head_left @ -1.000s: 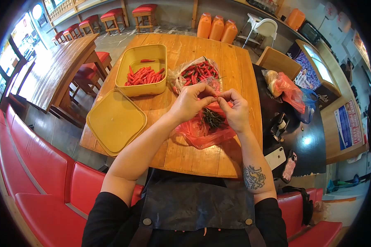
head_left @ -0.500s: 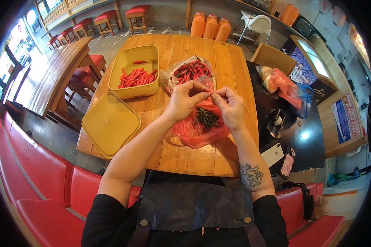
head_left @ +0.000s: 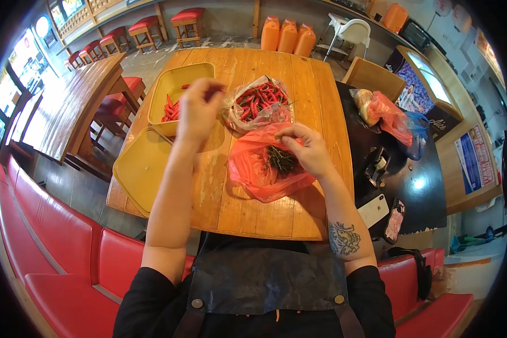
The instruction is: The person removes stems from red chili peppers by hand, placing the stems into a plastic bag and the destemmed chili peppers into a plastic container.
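1. Green stem point(head_left: 278, 136) sits pinched between the closed fingers of the right hand point(head_left: 308, 149), above a red bag point(head_left: 247, 172) holding a pile of stems point(head_left: 281, 160).
2. Left hand point(head_left: 198, 115), blurred, is raised across the right side of a yellow tub point(head_left: 177, 76); whether its fingers grip anything cannot be told.
3. Red chillies point(head_left: 169, 110) lie inside the tub, and more fill a clear bag point(head_left: 260, 121) just beyond the red one.
4. Yellow lid point(head_left: 141, 169) rests near the tub on the wooden worktop point(head_left: 236, 219).
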### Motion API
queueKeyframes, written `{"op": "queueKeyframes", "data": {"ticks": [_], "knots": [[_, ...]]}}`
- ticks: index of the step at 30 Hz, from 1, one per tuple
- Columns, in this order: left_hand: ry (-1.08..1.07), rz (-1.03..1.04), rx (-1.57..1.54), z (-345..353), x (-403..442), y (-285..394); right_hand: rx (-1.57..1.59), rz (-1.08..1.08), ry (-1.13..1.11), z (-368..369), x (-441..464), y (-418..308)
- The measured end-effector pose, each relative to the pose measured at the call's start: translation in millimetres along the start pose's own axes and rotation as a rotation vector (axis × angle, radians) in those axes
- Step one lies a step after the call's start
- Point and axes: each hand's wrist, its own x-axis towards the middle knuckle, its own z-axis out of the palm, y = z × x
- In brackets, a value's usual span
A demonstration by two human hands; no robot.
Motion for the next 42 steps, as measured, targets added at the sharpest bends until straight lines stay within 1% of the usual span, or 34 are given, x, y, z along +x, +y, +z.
{"op": "queueKeyframes", "data": {"ticks": [1,2,3,5,6,7,9,12,16,18,19,21,22,24,25,27,29,31,32,33,35,39,41,42], "knots": [[0.028,0.031,0.141,-14.2,6.6,-9.1,-0.295,-0.142,-0.001,0.1,-0.2,0.9],[0.058,0.063,0.283,-26.7,12.1,-16.6,-0.434,-0.21,-0.008,0.3,-0.1,0.8],[0.058,0.065,0.285,-33.4,15.3,-21.9,-0.433,-0.212,-0.007,0.6,-0.4,-0.4],[0.088,-0.006,0.45,-43.2,17.9,-33.3,-0.632,-0.278,-0.003,2.6,-2.3,-3.0],[0.095,-0.027,0.518,-45.8,18.7,-35.4,-0.629,-0.279,-0.005,2.4,-2.4,-3.0],[0.095,-0.027,0.522,-47.1,19.9,-37.6,-0.622,-0.261,-0.013,1.2,-2.2,-2.5],[0.021,-0.184,0.312,-49.5,21.5,-40.1,-0.612,-0.244,-0.022,0.7,-1.6,-1.2],[-0.01,-0.23,0.236,-50.5,21.7,-42.4,-0.607,-0.264,0.004,0.0,-1.0,2.6],[-0.058,-0.25,0.331,-53.1,22.3,-47.2,-0.606,-0.259,0.006,0.2,-0.6,2.1],[-0.016,-0.182,0.592,-52.1,20.6,-48.0,-0.602,-0.248,0.014,1.0,-1.1,-1.5],[-0.016,-0.181,0.591,-49.0,18.9,-47.9,-0.616,-0.238,0.011,1.1,-1.8,-4.2],[0.211,0.04,0.772,-37.5,13.6,-42.1,-0.629,-0.229,0.007,1.4,-2.6,-5.0],[0.212,0.042,0.772,-34.9,11.9,-35.5,-0.657,-0.256,0.012,1.4,-2.5,-3.2],[0.128,0.108,0.717,-28.9,9.8,-22.0,-0.687,-0.282,0.022,0.6,-2.2,-1.2],[0.126,0.11,0.716,-21.5,8.4,-20.2,-0.693,-0.286,0.021,0.9,-2.5,-0.7],[-0.095,0.05,0.465,-2.9,6.0,-16.9,-0.699,-0.294,0.022,1.3,-1.8,1.3],[-0.37,0.041,0.414,24.5,-1.8,-10.9,-0.72,-0.368,0.033,2.1,-1.6,4.5],[-0.448,0.286,0.508,49.8,-6.0,-26.7,-0.729,-0.381,0.027,2.4,-1.4,4.4],[-0.527,0.251,0.601,55.8,-8.0,-33.3,-0.736,-0.392,0.022,2.2,-1.3,3.8],[-0.522,0.252,0.599,59.7,-8.2,-38.6,-0.739,-0.395,0.02,2.0,-1.4,2.9],[-0.494,0.371,0.789,67.0,-4.7,-48.8,-0.741,-0.388,0.02,1.1,-1.5,1.1],[-0.487,0.397,0.803,67.1,6.0,-37.9,-0.753,-0.384,0.009,-0.3,-0.7,5.2],[-0.423,0.523,0.744,64.0,9.5,-38.6,-0.766,-0.393,0.015,-1.3,-0.3,4.9],[-0.425,0.523,0.743,61.9,8.7,-33.6,-0.766,-0.39,0.016,-1.0,-1.8,4.8]]}}
